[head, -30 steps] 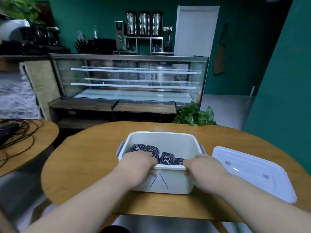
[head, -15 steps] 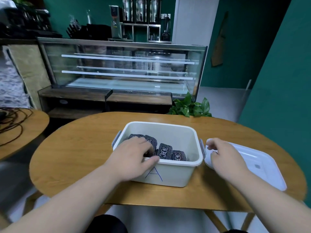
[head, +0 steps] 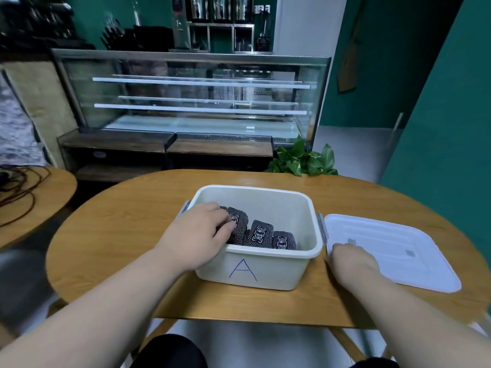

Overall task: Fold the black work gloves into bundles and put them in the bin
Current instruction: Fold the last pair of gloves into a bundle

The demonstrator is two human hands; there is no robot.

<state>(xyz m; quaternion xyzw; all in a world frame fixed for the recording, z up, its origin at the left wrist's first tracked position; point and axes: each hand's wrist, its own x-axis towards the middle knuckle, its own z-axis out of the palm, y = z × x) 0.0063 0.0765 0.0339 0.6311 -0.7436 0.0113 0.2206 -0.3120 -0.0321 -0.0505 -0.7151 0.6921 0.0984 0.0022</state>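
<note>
seating the glove bundles in the bin is, by our judgement, the step in hand, with the lid likely next.

- bin (head: 265,272): white, a blue letter a on its near wall. it stands at the centre of the frame on the wooden table (head: 114,235).
- glove bundles (head: 261,236): three black rolls with white print show. they stand side by side along the bin's near wall, and we see none on the table.
- left hand (head: 198,232): reaches over the bin's left rim, fingers (head: 225,224) curled close together on the leftmost bundle (head: 239,221).
- right hand (head: 350,261): lower right of the frame, at the near left corner of the lid (head: 398,251), which lies flat just right of the bin. the back of the hand hides its fingers, so we cannot tell whether they pinch the edge.
- handling note: we would press the leftmost bundle down level with its neighbours and keep its fold tucked so it cannot spring open. we would draw the left hand clear of the rim before bringing the lid across.
</note>
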